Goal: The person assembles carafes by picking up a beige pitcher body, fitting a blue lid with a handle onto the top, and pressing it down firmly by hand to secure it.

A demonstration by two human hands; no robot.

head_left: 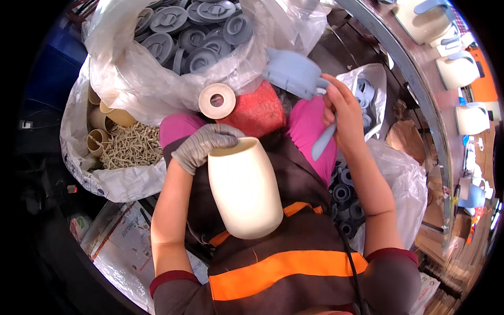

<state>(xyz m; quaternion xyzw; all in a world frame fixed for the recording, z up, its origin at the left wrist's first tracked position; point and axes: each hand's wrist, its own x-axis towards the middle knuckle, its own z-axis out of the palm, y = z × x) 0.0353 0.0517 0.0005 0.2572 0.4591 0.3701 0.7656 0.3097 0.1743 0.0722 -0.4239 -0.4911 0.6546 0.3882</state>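
My left hand (206,145), in a grey glove, grips the rim of a cream jug body (245,191). The jug body is tilted over my lap, its open mouth toward the far side. In my bare right hand (344,107) is a light blue plastic jug top with a handle (292,73); the fingers are curled round the handle, whose end sticks out below the hand. The jug top is held apart from the jug body, farther off and to the right. Just beyond my left hand, a cream ring-shaped disc (204,101) rests against a red block-like object (261,113).
A clear plastic bag (121,63) of round grey lids (202,31) stands ahead. At left, a white sack (118,184) holds cream cylinders and small beige pieces (134,147). Bags of blue parts (365,94) and dark grey rings (344,194) sit right. Jugs (457,71) line a shelf at far right.
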